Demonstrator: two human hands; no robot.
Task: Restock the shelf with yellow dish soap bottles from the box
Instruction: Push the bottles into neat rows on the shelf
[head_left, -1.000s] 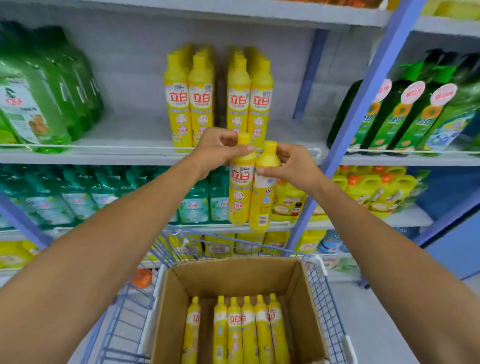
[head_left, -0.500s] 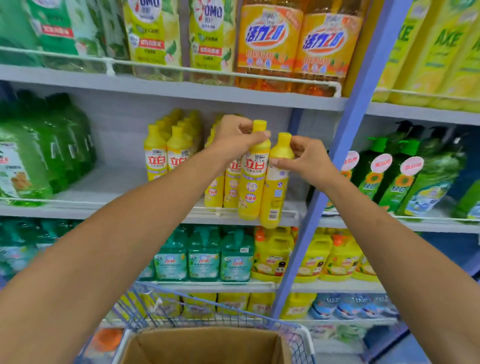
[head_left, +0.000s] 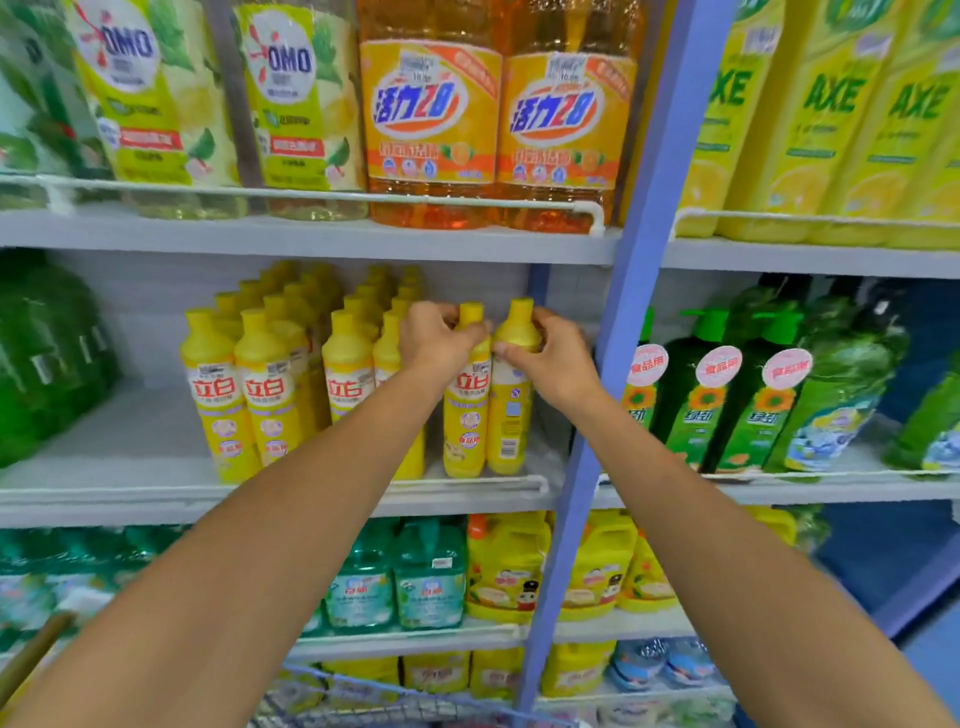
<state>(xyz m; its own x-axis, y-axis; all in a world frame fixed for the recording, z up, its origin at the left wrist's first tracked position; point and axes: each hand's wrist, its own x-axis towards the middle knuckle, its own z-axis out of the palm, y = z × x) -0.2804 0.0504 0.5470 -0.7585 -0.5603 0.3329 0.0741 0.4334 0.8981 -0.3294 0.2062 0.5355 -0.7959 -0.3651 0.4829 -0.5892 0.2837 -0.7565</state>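
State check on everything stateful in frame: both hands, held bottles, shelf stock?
left hand: grips left bottle at the neck.
right hand: grips right bottle at the neck.
left bottle: upright, capped, front label out, base at shelf level.
right bottle: upright, capped, barcode side out, base at shelf level.
stocked bottles: upright, capped, in rows, front labels out.

On my feed, the left hand (head_left: 439, 343) wraps the neck of a slim yellow plastic dish soap bottle (head_left: 467, 415), and the right hand (head_left: 550, 364) grips the neck of a second yellow bottle (head_left: 511, 410) turned barcode-out. I see both upright and touching at the front of the grey metal shelf (head_left: 130, 452), just right of the rows of matching yellow bottles (head_left: 260, 395) and left of the blue upright post (head_left: 623, 364).
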